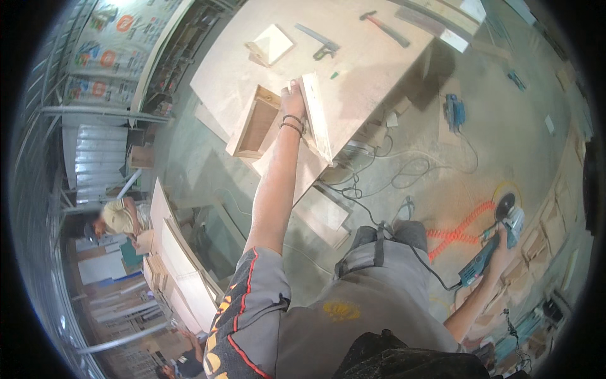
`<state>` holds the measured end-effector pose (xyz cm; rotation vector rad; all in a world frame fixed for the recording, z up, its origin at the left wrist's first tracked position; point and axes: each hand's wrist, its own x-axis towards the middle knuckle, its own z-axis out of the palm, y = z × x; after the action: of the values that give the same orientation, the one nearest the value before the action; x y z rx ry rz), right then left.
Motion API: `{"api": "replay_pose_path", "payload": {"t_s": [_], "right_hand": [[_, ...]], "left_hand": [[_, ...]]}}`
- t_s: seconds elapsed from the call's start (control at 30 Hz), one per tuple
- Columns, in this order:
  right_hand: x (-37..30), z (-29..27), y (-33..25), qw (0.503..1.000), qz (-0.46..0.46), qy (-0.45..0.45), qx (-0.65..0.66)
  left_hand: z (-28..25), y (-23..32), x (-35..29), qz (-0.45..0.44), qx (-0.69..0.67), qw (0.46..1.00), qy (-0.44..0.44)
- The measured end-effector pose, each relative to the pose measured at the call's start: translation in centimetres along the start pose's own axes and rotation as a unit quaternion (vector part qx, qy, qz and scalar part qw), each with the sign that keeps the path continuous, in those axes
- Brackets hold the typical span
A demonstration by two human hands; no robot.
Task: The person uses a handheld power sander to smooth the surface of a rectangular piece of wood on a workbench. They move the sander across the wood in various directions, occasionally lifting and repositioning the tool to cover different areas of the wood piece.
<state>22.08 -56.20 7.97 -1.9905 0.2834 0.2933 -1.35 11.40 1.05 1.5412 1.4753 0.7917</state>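
My left hand (292,104) reaches out over the table, fingers closed on the near face of a pale wooden board (319,123) that stands on edge. Just left of that hand is an open wooden box frame (254,129) with a brown inner panel; whether it is joined to the board I cannot tell. Out to the right, low beside my body, my right hand (501,247) is wrapped round a teal angle grinder (480,262). A round disc (505,205) shows at the grinder's head, and its black cord runs back past my waist.
On the wooden table (360,82) lie a hammer (385,28), a try square (317,39) and a small wooden piece (271,45). A blue power tool (454,112), loose cords and a coiled orange hose (461,230) are on the floor. Two people work at the left.
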Motion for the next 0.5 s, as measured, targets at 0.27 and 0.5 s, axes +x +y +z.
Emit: {"api": "replay_pose_path", "payload": {"t_s": [0.27,0.5], "right_hand": [[3.9,0.5,-2.0,0.988,0.009,0.007,0.151],[3.0,5.2,-4.8,0.978,0.018,-0.037,0.205]], "left_hand": [[-1.9,3.2,-0.1,-0.050,-0.230,0.970,-0.056],[-7.4,3.6,2.6,0.050,-0.088,0.992,0.072]]}}
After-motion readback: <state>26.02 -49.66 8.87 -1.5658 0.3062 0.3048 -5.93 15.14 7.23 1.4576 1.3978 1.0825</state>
